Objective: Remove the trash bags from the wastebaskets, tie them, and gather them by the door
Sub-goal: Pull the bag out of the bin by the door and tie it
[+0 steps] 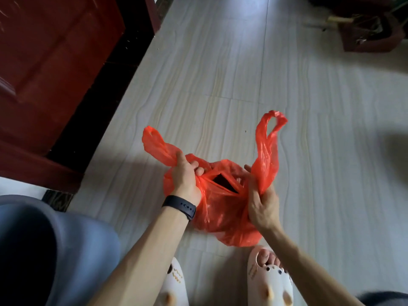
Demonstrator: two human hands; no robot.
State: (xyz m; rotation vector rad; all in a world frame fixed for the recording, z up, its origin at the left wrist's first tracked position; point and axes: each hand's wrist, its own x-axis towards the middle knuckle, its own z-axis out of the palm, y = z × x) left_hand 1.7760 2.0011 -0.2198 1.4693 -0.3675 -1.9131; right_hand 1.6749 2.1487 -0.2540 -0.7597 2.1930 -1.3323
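Note:
A red-orange plastic trash bag (223, 219) sits on the pale tiled floor just in front of my feet. Its mouth gapes a little and something dark shows inside. My left hand (185, 177), with a black band on the wrist, grips the bag's left handle loop (154, 143), which sticks up to the left. My right hand (261, 203) grips the base of the right handle loop (268, 138), which stands up and to the right. The two loops are apart and untied.
A dark red wooden door (50, 69) with a black threshold strip stands at the left. A dark brown box (371, 34) with clutter sits at the far right. My feet in pale slippers (268, 281) stand below the bag. My grey-clad knee (53, 250) fills the lower left.

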